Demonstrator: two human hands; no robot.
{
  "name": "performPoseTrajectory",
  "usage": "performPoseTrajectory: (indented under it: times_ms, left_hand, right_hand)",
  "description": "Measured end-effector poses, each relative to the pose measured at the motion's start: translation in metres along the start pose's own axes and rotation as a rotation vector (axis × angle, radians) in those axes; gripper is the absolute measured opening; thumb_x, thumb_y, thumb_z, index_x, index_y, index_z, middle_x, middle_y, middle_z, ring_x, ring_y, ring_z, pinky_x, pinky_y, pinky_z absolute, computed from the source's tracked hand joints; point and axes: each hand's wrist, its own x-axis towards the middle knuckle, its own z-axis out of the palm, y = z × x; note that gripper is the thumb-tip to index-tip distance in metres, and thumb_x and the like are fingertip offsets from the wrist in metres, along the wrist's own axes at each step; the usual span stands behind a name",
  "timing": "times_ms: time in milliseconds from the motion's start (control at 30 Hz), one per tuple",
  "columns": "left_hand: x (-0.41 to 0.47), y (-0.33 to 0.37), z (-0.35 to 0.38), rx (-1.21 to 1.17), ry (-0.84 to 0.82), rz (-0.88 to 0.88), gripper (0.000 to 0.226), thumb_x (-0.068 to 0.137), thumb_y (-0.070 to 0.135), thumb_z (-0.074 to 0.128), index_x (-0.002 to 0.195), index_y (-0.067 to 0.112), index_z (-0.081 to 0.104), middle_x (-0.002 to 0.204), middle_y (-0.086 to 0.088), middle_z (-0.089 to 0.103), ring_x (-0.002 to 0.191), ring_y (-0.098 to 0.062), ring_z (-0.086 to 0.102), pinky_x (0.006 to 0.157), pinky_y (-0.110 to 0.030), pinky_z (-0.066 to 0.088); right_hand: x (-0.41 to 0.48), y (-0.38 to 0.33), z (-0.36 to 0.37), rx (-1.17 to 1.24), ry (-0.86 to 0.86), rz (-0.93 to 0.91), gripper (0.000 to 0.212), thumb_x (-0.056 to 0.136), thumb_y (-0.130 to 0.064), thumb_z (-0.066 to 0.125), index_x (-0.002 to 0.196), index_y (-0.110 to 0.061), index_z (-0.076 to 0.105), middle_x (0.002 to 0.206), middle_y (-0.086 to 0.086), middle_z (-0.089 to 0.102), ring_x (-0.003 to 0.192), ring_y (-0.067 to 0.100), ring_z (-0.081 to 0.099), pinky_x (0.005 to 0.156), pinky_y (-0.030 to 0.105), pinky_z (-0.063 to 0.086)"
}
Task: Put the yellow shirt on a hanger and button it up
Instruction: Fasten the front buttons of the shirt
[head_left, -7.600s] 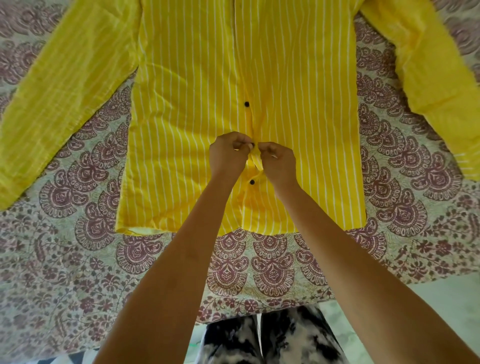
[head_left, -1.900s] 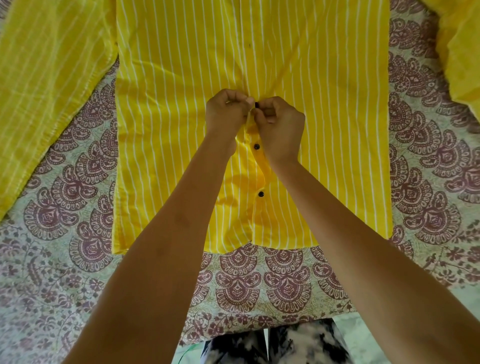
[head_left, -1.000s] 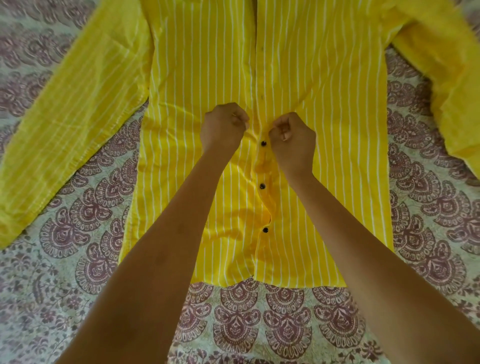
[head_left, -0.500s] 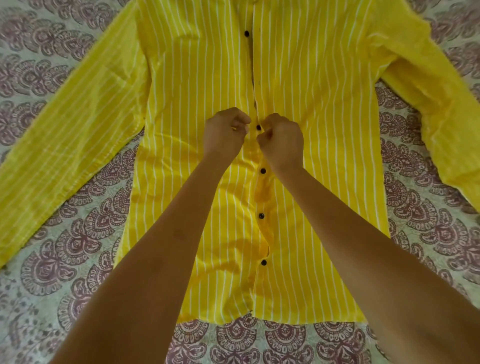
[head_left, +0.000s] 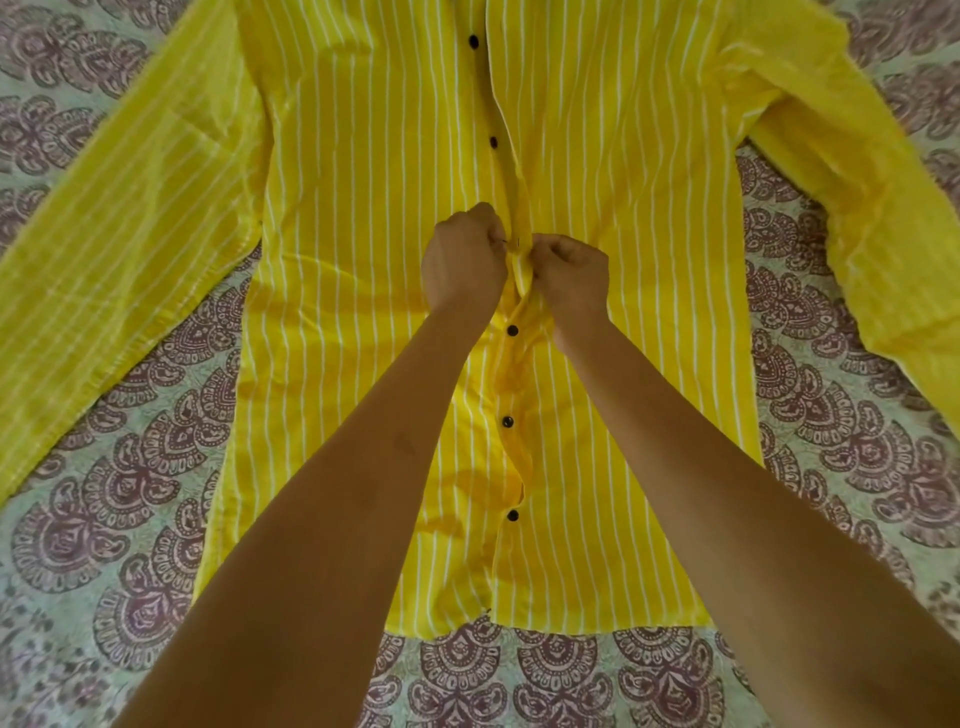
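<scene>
The yellow shirt (head_left: 363, 312) with white stripes lies flat, front up, sleeves spread to both sides. Three black buttons (head_left: 512, 330) below my hands are fastened down the placket. Two more buttons (head_left: 493, 142) above sit beside an open placket edge. My left hand (head_left: 462, 262) and my right hand (head_left: 574, 278) meet at the placket mid-chest, each pinching the fabric edge at a button that is mostly hidden between the fingers. No hanger is visible; the collar is out of view at the top.
The shirt lies on a bedspread (head_left: 130, 519) with a maroon paisley pattern on pale green. The left sleeve (head_left: 119, 249) and right sleeve (head_left: 872, 218) stretch out diagonally toward the frame edges.
The lower buttons were fastened one after another, and both hands have climbed the placket. The view has tilted so more of the upper shirt shows.
</scene>
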Motion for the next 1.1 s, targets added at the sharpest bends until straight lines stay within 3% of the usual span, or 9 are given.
performPoseTrajectory:
  times_ms: [100,233,300,400,500,667,833,1000,1100]
  left_hand:
    - [-0.007,0.003,-0.002,-0.124,0.036,-0.050,0.009,0.082,0.009,0.058,0.083,0.013,0.065,0.082,-0.004,0.070,0.075,-0.018,0.064,0.064,-0.031,0.052]
    - [-0.009,0.007,-0.009,-0.245,0.034,-0.113,0.012,0.079,0.006,0.058,0.083,0.012,0.069,0.073,0.004,0.064,0.066,-0.007,0.058,0.050,-0.006,0.039]
    - [-0.009,0.006,-0.012,-0.308,0.022,-0.153,0.011,0.078,0.006,0.060,0.082,0.011,0.069,0.068,0.006,0.060,0.061,-0.003,0.055,0.047,-0.001,0.036]
    - [-0.011,0.005,-0.015,-0.375,-0.008,-0.187,0.010,0.078,0.005,0.061,0.082,0.011,0.069,0.063,0.008,0.059,0.058,0.001,0.055,0.050,-0.004,0.040]
    - [-0.011,0.004,-0.020,-0.358,-0.029,-0.178,0.011,0.080,0.006,0.061,0.085,0.010,0.070,0.075,0.001,0.065,0.068,-0.005,0.058,0.060,-0.010,0.044]
    - [-0.009,0.003,-0.022,-0.375,-0.085,-0.186,0.012,0.080,0.004,0.061,0.086,0.008,0.070,0.084,-0.011,0.071,0.075,-0.018,0.064,0.072,-0.024,0.049]
    - [-0.006,0.003,-0.023,-0.339,-0.083,-0.209,0.022,0.079,-0.003,0.052,0.086,0.005,0.071,0.084,-0.014,0.070,0.082,-0.026,0.067,0.077,-0.031,0.055]
    - [-0.006,0.005,-0.023,-0.365,-0.107,-0.262,0.019,0.077,0.002,0.051,0.069,0.010,0.066,0.062,-0.006,0.059,0.068,-0.022,0.060,0.065,-0.032,0.052]
    - [-0.007,0.005,-0.019,-0.464,-0.083,-0.330,0.014,0.080,0.007,0.060,0.072,0.014,0.070,0.064,-0.001,0.063,0.066,-0.016,0.059,0.061,-0.026,0.050]
  right_hand:
    - [-0.002,0.001,0.003,0.009,0.009,-0.013,0.016,0.082,-0.008,0.059,0.091,-0.007,0.072,0.081,0.009,0.071,0.081,0.027,0.068,0.080,0.043,0.053]
    - [-0.006,0.002,0.007,0.020,-0.008,-0.027,0.017,0.083,-0.004,0.058,0.092,-0.004,0.072,0.072,0.001,0.067,0.070,0.015,0.063,0.074,0.034,0.050]
    - [-0.007,0.002,0.006,0.026,-0.020,-0.020,0.018,0.082,-0.004,0.058,0.093,-0.005,0.071,0.073,0.002,0.067,0.069,0.015,0.061,0.073,0.036,0.050]
    - [-0.012,-0.002,0.005,0.003,-0.051,-0.040,0.018,0.080,-0.006,0.057,0.079,-0.014,0.073,0.069,0.004,0.067,0.067,0.019,0.061,0.072,0.040,0.051]
    - [-0.016,-0.005,0.002,0.043,-0.083,-0.032,0.029,0.079,-0.008,0.058,0.058,-0.025,0.069,0.068,0.005,0.069,0.072,0.024,0.067,0.080,0.043,0.054]
    - [-0.017,-0.005,-0.003,0.143,-0.156,-0.013,0.019,0.082,0.001,0.058,0.071,-0.012,0.068,0.071,0.009,0.067,0.062,0.015,0.063,0.069,0.030,0.055]
    - [-0.008,-0.003,0.001,-0.017,-0.109,-0.077,0.014,0.073,-0.006,0.066,0.067,-0.017,0.068,0.070,0.009,0.067,0.071,0.022,0.065,0.076,0.042,0.054]
    - [-0.010,-0.007,0.004,-0.305,-0.034,-0.288,0.005,0.075,-0.010,0.066,0.077,-0.008,0.070,0.076,0.005,0.070,0.066,0.009,0.059,0.062,0.019,0.044]
    - [-0.011,-0.005,0.006,-0.398,0.003,-0.356,0.009,0.078,-0.018,0.067,0.079,-0.010,0.069,0.076,0.003,0.071,0.068,0.011,0.061,0.062,0.025,0.044]
